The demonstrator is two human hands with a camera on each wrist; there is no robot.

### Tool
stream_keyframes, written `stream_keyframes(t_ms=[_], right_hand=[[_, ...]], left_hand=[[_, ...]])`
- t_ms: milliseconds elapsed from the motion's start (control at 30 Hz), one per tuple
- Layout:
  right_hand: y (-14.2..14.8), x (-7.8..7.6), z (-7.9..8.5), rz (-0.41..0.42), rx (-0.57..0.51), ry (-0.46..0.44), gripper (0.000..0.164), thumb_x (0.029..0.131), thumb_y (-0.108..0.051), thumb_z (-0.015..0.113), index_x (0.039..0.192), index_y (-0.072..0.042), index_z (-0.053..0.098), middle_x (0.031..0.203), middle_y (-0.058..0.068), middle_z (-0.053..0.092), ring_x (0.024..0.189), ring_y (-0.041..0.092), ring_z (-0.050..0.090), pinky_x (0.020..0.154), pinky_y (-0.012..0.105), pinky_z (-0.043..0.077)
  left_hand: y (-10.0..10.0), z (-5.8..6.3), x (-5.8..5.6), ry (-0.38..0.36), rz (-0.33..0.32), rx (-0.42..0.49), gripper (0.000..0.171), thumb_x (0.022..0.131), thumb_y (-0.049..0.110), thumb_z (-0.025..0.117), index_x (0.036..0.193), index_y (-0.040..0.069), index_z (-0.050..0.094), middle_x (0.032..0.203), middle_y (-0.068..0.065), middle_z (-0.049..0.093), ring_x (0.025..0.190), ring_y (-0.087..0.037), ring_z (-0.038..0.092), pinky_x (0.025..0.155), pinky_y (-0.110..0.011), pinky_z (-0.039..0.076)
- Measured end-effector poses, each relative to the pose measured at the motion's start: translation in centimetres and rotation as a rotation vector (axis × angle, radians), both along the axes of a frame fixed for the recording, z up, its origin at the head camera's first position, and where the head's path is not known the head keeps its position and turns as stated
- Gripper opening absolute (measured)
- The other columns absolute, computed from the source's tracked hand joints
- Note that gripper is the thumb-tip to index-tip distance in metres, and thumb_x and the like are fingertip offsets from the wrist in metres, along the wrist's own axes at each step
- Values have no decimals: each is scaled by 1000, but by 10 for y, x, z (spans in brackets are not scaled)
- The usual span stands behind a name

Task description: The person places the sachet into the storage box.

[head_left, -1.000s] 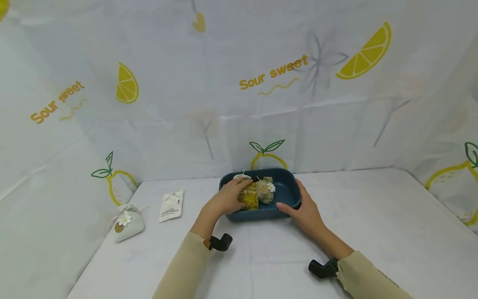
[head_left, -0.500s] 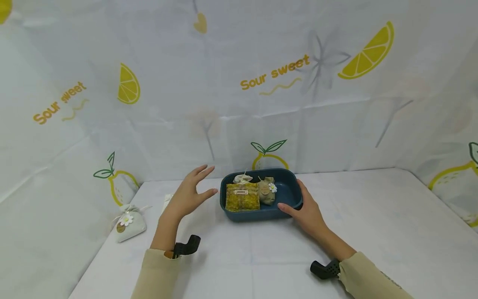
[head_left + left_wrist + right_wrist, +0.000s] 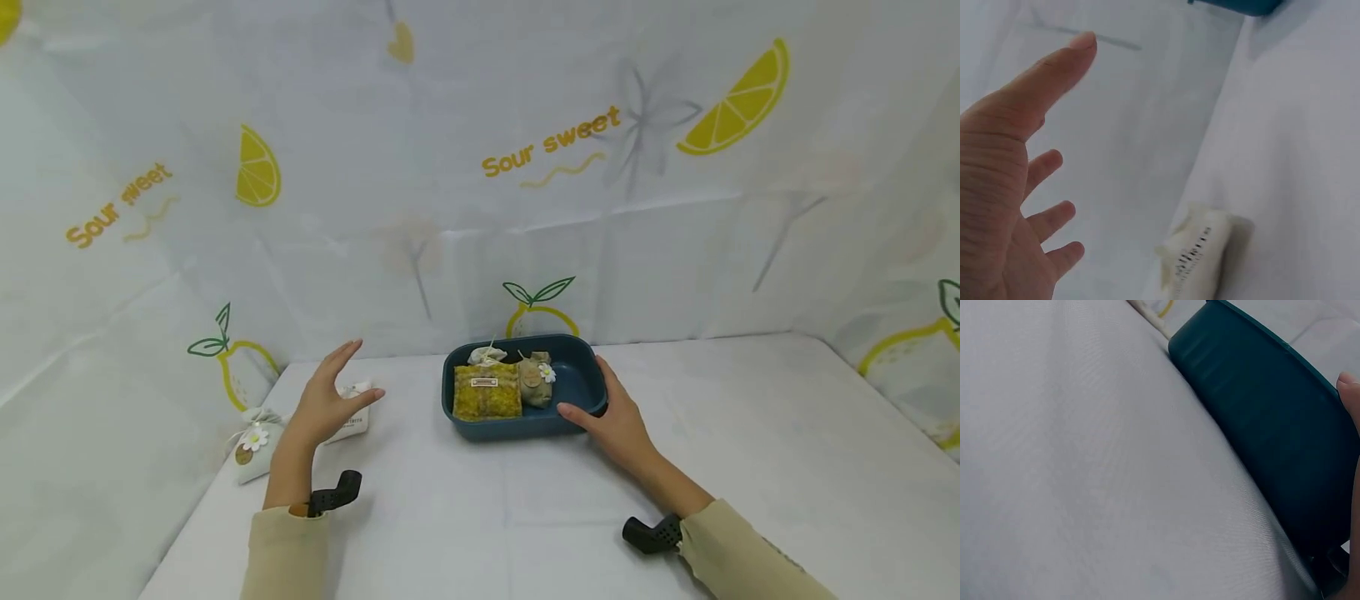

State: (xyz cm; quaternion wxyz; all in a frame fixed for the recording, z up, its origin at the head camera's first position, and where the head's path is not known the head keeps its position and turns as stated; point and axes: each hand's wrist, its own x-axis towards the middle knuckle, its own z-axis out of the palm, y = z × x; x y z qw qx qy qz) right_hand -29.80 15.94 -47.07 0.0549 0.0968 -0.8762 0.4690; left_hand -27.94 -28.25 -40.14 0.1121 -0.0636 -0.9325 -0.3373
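Note:
My left hand (image 3: 315, 408) is in the air on the left, fingers and thumb spread, holding nothing. Partly behind it lies a white cloth packet (image 3: 356, 427) with dark print, also low in the left wrist view as a packet (image 3: 1197, 259). Left of my wrist sits a pale drawstring pouch (image 3: 251, 469) with a daisy. At the centre back, my right hand (image 3: 618, 425) holds the right end of a dark blue tray (image 3: 517, 429), thumb at its front rim. Inside are a yellow sachet (image 3: 487, 402), an olive pouch (image 3: 531, 385) with a daisy and a white pouch (image 3: 486, 356).
A white cloth covers the table (image 3: 562, 533). Behind it hangs a white curtain (image 3: 360, 275) printed with lemons and words, and its side panels flank the table. The tray's right part has bare floor showing.
My left hand has come off the yellow sachet in the tray and moved left, over to the white packet. My right hand and the tray have stayed put.

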Motion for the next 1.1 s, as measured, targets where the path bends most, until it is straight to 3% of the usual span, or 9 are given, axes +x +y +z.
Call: stream_keyframes(t_ms=[133,233,467,600,800,967,1100], right_hand=[[0,-1,-2,-3,-3,1,105,90,-49,72,164,-12,9,168,22,18,153,46,22,118,69,26],[0,-2,-2,-6,-10,6,104,89,-49,73,164,-13,9,169,20,18,154,45,21,119,68,26],[0,-3,-3,3,-18,22,105,89,-47,74,164,-13,9,169,19,17,154,44,21,120,67,25],[0,-2,-4,5,-15,19,105,89,-47,74,164,-11,10,169,19,17,155,44,21,120,66,25],[-1,-2,-4,7,-23,23,105,89,-46,75,164,-12,10,169,18,17,155,43,21,120,65,25],[0,-2,-4,5,-18,18,105,89,-48,74,164,-12,10,169,19,18,154,44,21,120,66,26],[0,-1,-3,-1,-17,13,105,88,-48,74,164,-13,10,169,19,18,154,43,22,120,65,26]], left_hand=[[-9,-19,-6,-63,26,92,97,85,39,82,162,24,25,171,-10,17,157,-41,15,119,-69,24],[-15,-31,-12,-80,29,102,97,85,36,82,162,20,26,171,-12,15,158,-42,10,120,-71,19],[-27,-52,-21,-52,51,-4,94,81,29,86,157,8,36,168,-24,18,155,-50,5,120,-72,15],[-30,-64,-18,-106,60,-57,95,82,35,85,158,8,34,167,-26,17,154,-52,6,120,-71,16],[-30,-68,-15,-150,28,-122,90,89,38,76,160,10,28,165,-28,21,151,-54,18,119,-70,21],[-28,-69,-14,-118,22,-159,79,93,35,73,157,9,35,158,-30,33,145,-54,29,117,-68,26],[-27,-68,-13,-117,16,-165,64,98,31,66,153,6,44,157,-28,35,145,-53,32,117,-68,28]])
